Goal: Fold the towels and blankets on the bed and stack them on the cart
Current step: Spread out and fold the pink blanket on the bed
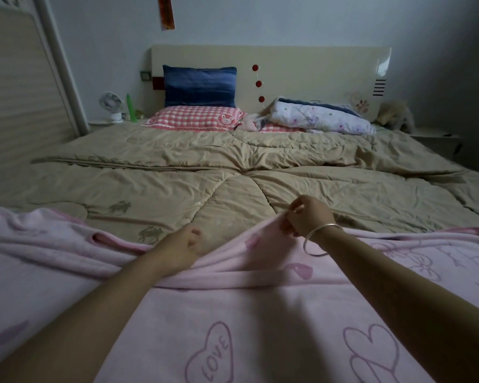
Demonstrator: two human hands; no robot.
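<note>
1. The pinch could slip. The right hand (307,217) holds only a thin bit of the pink blanket (233,313), right at its far edge. If it pulls fast, I think the soft cloth may slide out and flop down.
2. The fold could also go crooked. The far edge is bunched and wavy, so one held spot may drag it unevenly.
3. The right fingers (295,208) are nearly closed. They pinch the far edge and lift it into a small peak. A silver bangle (315,241) sits on that wrist.
4. The left hand (181,246) is just beside the same edge, near the right hand. Its fingers (195,234) are curled. I cannot tell if they grip the cloth or only rest on it.
5. The pink blanket lies spread out close to the person, under both arms. It has hearts on it and is not folded yet.
6. Past the pink blanket lies a tan quilt (205,161), wrinkled and wide.
7. Far past the pink blanket, a flowered blanket (324,117) sits in a loose heap. It may need folding too.
8. Beside that heap are a checked pillow (197,117) and a blue pillow (199,85), against the headboard (302,73).
9. No cart shows.
</note>
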